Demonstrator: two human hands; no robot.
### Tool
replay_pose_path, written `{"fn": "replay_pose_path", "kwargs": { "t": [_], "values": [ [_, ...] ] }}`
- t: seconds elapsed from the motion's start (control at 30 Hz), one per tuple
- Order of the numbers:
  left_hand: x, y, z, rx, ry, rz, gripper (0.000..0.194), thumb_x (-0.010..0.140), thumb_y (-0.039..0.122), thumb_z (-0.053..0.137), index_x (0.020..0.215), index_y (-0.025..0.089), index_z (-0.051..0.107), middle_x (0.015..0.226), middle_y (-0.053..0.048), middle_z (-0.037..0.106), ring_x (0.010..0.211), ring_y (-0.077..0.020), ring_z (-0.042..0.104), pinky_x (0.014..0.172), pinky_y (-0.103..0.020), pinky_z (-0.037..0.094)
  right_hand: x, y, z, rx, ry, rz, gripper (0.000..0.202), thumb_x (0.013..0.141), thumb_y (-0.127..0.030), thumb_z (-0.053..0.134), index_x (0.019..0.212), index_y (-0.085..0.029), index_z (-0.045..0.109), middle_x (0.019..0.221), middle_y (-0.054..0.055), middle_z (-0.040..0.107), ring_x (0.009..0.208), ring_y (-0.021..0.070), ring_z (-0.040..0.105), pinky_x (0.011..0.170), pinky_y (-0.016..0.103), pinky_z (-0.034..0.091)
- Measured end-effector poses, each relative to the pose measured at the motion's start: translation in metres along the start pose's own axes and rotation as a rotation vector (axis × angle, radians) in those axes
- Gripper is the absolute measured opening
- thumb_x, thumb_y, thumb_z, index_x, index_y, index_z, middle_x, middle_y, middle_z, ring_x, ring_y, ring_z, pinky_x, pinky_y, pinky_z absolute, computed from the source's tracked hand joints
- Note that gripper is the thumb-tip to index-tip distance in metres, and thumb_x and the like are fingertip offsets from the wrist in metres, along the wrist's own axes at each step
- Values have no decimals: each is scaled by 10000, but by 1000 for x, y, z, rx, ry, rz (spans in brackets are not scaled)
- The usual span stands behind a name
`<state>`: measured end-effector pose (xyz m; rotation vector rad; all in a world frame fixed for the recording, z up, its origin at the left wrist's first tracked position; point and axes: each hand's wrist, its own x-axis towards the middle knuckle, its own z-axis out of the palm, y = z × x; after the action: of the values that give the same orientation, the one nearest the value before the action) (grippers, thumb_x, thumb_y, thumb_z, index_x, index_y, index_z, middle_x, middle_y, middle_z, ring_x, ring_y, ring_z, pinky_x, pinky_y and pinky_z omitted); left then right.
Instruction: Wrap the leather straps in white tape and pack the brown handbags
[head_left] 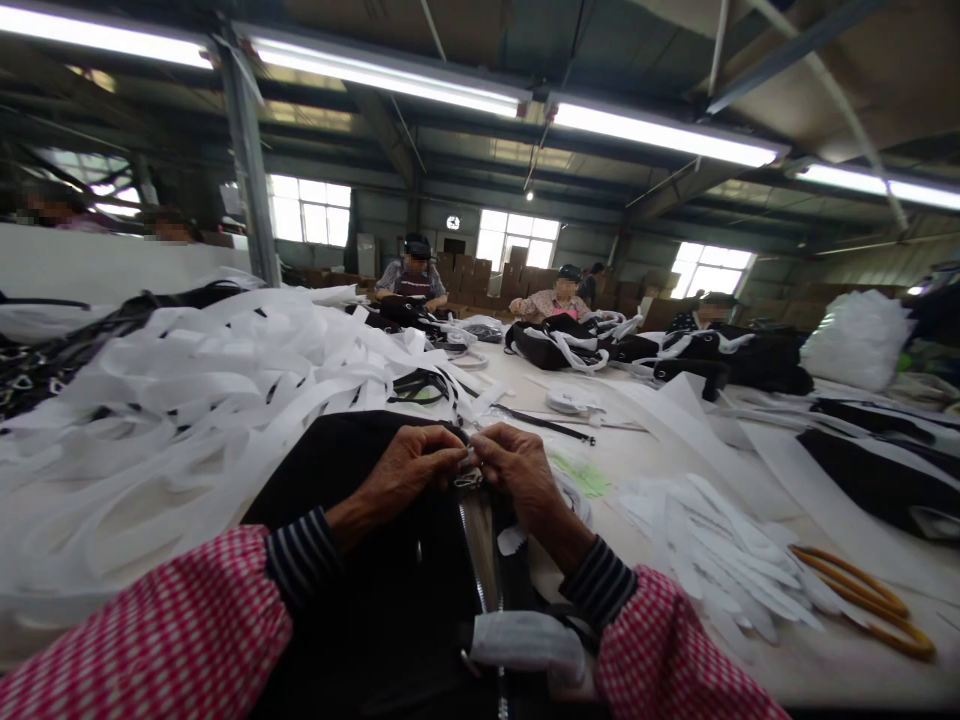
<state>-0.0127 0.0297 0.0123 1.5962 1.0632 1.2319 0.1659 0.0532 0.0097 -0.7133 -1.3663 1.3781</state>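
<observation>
A black bag (360, 590) lies in front of me with its metal zipper (474, 565) running toward my body, partly open. At the zipper's far end, a small white piece (469, 456) shows between my fingertips, beside the metal zipper pulls (469, 480). My left hand (416, 465) pinches it from the left, thumb and forefinger pressed together. From the right, my right hand (521, 475) is closed in a similar pinch, its fingertips almost touching the left ones. Exactly what the white piece is stays too small to tell. A white-wrapped handle (529, 645) crosses the bag's near part.
White strips (217, 390) are heaped on the left. Orange-handled scissors (862, 590) lie at the right beside white cut pieces (712, 545). A black strap (544, 424) lies beyond my hands. Co-workers (412, 275) sit across the table among black bags (559, 345).
</observation>
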Motion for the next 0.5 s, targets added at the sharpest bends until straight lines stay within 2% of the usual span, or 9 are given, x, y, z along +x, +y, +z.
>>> {"fn": "replay_pose_path", "kwargs": {
  "t": [0.3,0.5],
  "values": [
    [-1,0,-2,174,-9,-2,283,817,397,685,817,117,724,610,16,609,535,-98,512,526,-208,353,0,1,4,-93,8,-7,289,725,-393,813,692,-143,672,571,-12,613,434,51,376,411,195,221],
    [-2,4,-3,248,-19,7,312,809,420,681,828,114,740,610,11,603,544,-107,511,528,-216,355,0,-1,3,-123,-26,42,290,735,-391,791,674,-137,665,581,-3,616,436,45,368,417,197,215]
  ]
}}
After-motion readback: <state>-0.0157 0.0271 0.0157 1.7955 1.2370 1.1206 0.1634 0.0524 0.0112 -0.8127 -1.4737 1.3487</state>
